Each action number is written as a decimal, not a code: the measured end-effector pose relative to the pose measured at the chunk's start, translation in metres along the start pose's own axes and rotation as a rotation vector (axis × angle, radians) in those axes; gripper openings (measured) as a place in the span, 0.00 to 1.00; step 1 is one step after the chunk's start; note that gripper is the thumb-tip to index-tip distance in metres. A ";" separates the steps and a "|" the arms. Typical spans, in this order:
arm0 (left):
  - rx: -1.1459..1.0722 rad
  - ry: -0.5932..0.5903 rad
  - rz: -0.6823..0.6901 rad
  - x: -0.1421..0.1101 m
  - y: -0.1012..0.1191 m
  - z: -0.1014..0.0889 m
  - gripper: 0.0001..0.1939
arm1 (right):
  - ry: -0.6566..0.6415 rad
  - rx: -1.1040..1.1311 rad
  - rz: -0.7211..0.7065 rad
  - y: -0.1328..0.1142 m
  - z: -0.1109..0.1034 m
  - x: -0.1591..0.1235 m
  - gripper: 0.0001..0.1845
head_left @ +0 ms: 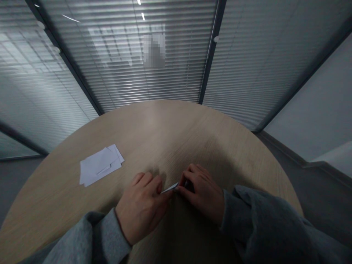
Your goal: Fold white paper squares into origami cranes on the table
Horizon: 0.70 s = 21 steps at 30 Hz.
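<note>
A narrow strip of white paper is pinched low over the counter between the closed fingers of the left hand and right hand, while a loose stack of white paper sheets lies untouched to the left.

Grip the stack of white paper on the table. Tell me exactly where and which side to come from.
Grip the stack of white paper at its edge nearest the left hand, coming in from that side, low across the wooden table. It lies flat with its sheets offset, so that uneven edge looks easiest to pinch.
</note>
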<state>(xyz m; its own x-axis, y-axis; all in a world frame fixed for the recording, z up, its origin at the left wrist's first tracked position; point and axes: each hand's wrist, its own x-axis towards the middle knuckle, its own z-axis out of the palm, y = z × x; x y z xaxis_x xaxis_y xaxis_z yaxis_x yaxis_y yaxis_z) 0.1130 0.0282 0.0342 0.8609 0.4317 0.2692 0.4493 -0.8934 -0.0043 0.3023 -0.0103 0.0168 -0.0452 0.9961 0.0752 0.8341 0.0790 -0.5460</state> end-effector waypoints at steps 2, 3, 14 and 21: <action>0.029 -0.027 -0.001 0.001 0.001 0.000 0.11 | 0.000 0.000 -0.002 0.000 0.000 0.000 0.03; 0.047 -0.042 -0.003 0.001 0.001 -0.001 0.10 | 0.001 0.002 -0.002 0.000 0.000 0.000 0.03; 0.134 -0.205 0.047 0.003 0.000 -0.012 0.12 | 0.020 0.013 -0.015 0.000 0.001 0.000 0.03; 0.060 -0.231 0.012 0.000 -0.003 -0.017 0.14 | -0.001 0.027 -0.007 -0.001 -0.001 -0.001 0.03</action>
<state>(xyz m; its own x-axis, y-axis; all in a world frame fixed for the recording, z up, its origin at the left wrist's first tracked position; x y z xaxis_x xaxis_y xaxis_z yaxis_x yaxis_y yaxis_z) 0.1072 0.0290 0.0507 0.8949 0.4443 0.0415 0.4462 -0.8925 -0.0656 0.3021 -0.0112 0.0177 -0.0513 0.9957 0.0777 0.8187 0.0865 -0.5676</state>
